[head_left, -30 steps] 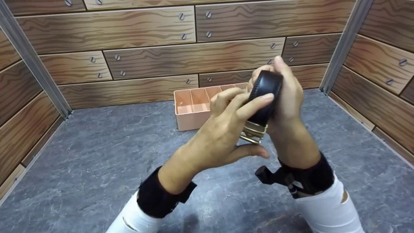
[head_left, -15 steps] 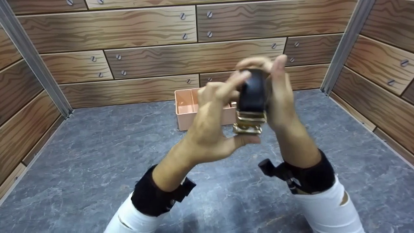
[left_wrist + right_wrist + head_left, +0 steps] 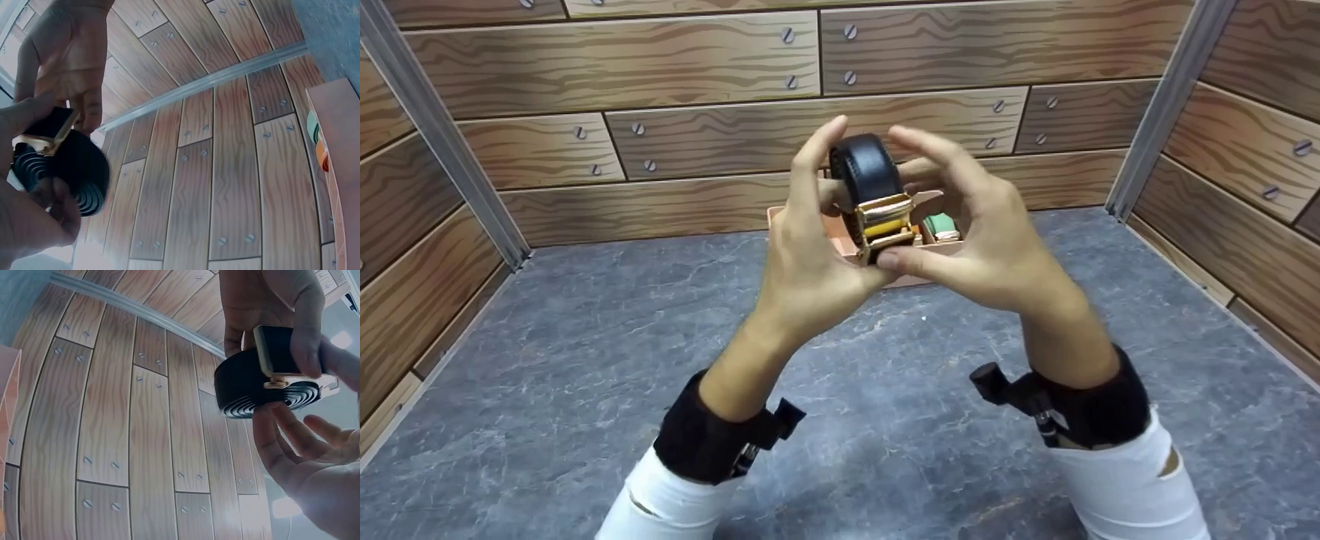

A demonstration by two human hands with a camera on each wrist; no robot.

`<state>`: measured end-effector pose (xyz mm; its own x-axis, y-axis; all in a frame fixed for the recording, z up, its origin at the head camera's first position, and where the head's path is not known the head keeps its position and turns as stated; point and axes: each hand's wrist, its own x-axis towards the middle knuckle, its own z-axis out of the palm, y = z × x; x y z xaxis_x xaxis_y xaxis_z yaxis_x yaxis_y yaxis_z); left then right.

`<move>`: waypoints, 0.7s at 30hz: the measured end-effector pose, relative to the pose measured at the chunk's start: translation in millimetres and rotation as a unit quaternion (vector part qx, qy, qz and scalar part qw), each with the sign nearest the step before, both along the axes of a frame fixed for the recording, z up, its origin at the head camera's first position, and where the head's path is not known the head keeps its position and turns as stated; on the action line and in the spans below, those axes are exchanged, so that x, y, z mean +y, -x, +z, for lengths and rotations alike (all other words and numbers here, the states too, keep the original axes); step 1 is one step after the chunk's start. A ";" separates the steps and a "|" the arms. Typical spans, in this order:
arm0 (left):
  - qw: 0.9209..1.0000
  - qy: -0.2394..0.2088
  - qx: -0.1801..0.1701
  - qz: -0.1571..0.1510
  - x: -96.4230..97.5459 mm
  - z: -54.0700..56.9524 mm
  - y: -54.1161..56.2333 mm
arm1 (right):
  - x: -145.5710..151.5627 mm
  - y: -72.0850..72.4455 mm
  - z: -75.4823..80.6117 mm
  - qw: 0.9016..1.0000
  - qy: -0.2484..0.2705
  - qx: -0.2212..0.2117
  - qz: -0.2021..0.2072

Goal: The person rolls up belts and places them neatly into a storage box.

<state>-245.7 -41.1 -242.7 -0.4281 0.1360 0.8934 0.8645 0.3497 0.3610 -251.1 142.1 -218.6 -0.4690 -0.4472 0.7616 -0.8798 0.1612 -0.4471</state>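
A black leather belt (image 3: 871, 169), coiled into a tight roll with a gold-coloured buckle (image 3: 885, 217), is held up above the table between both hands. My left hand (image 3: 802, 262) grips it from the left, its index finger raised beside the roll. From the right, my right hand (image 3: 997, 232) holds it too, thumb tip at the buckle's lower edge. The right wrist view shows the spiral side of the belt (image 3: 242, 385), with the right fingertips against the coils and a thumb on the buckle plate. In the left wrist view, left fingers pinch the belt (image 3: 84, 163).
Behind the hands stands a pink divided box (image 3: 911, 281), partly hidden by them. A green rolled item (image 3: 941, 226) lies in one compartment; an orange roll (image 3: 322, 155) shows beside it in the left wrist view. Wood-patterned walls (image 3: 697, 67) enclose the grey marbled table (image 3: 622, 337).
The belt roll has moved left and turned, so its buckle now faces the head camera. The right hand's thumb has come round to the buckle, and the left index finger has lifted off the leather.
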 end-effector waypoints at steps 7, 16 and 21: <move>0.983 0.124 0.001 0.133 -0.3 -7.1 10.1 | -5.0 6.4 -2.1 0.991 -0.038 -0.051 -0.117; 0.964 0.205 -0.067 0.155 5.1 -21.4 30.8 | -31.8 34.0 10.8 0.915 -0.244 -0.100 -0.305; 0.972 0.128 -0.157 0.122 2.3 -25.5 42.3 | -45.1 55.2 22.8 0.893 -0.313 -0.107 -0.305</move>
<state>-288.0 -38.8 -268.2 -0.7218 0.1972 0.6634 0.6059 0.6433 0.4680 -306.3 97.0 -195.8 -0.8753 -0.3660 0.3160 -0.4487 0.8584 -0.2487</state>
